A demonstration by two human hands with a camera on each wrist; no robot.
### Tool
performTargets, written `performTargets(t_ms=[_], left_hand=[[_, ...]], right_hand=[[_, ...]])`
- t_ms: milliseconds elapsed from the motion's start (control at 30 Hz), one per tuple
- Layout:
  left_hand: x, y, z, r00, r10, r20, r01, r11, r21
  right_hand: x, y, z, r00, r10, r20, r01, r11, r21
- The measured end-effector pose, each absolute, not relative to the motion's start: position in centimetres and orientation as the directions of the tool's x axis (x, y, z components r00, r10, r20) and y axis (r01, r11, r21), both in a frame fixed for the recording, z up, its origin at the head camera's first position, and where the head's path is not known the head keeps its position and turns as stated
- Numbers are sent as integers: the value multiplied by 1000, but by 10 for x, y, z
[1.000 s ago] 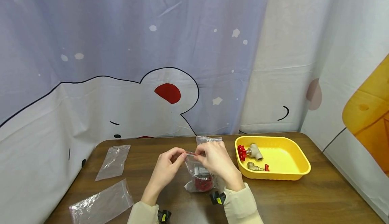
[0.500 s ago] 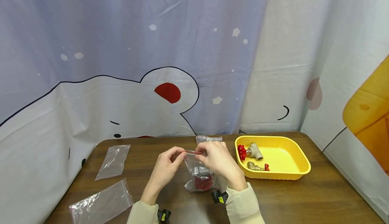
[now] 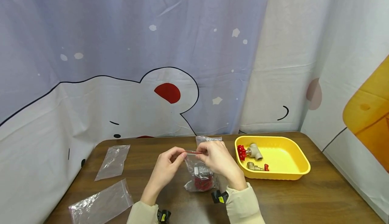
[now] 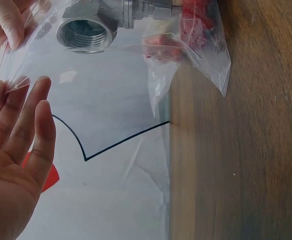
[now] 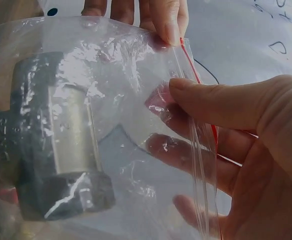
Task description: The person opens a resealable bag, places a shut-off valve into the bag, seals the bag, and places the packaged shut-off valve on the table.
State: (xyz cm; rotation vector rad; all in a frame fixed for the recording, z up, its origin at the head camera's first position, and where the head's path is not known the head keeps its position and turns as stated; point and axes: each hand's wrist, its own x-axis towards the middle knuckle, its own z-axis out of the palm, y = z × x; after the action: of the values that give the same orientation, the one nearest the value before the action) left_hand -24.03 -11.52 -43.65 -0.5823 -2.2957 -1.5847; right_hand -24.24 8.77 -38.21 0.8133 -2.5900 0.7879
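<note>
A clear zip bag (image 3: 189,165) with a red line along its mouth hangs between both hands, its lower end at the tabletop. Inside lies a valve with a grey metal body (image 5: 75,135), a threaded opening (image 4: 88,37) and a red handwheel (image 3: 203,183). My left hand (image 3: 166,166) pinches the left end of the bag's mouth between thumb and forefinger. At the other end, my right hand (image 3: 218,160) pinches the zip strip, its thumb in front and fingers behind the film. In the right wrist view, the left hand (image 5: 163,17) grips the far corner.
To the right stands a yellow tray (image 3: 287,176) holding a valve with a red handwheel (image 3: 255,151) and a smaller brass-coloured valve (image 3: 255,166). Two flat clear bags (image 3: 113,161) (image 3: 103,202) lie on the left. Behind the right hand lies another clear bag (image 3: 209,139). A curtain backs the table.
My right hand has shifted very slightly to the right along the bag's mouth. The red line between the hands shows a little more plainly. Both hands keep their pinch.
</note>
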Motion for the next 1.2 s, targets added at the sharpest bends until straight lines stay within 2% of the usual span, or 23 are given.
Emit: performTargets(t_ms=[500, 800, 1200], left_hand=[[-241, -114, -437, -874, 152, 461, 485, 307, 819], [-222, -108, -409, -863, 165, 477, 505, 304, 808], [-220, -109, -408, -870, 153, 469, 493, 314, 812]], right_hand=[[-242, 80, -382, -783, -446, 433, -609, 693, -386], [-241, 79, -383, -783, -439, 440, -611, 674, -416], [-241, 82, -381, -809, -435, 396, -578, 711, -399]])
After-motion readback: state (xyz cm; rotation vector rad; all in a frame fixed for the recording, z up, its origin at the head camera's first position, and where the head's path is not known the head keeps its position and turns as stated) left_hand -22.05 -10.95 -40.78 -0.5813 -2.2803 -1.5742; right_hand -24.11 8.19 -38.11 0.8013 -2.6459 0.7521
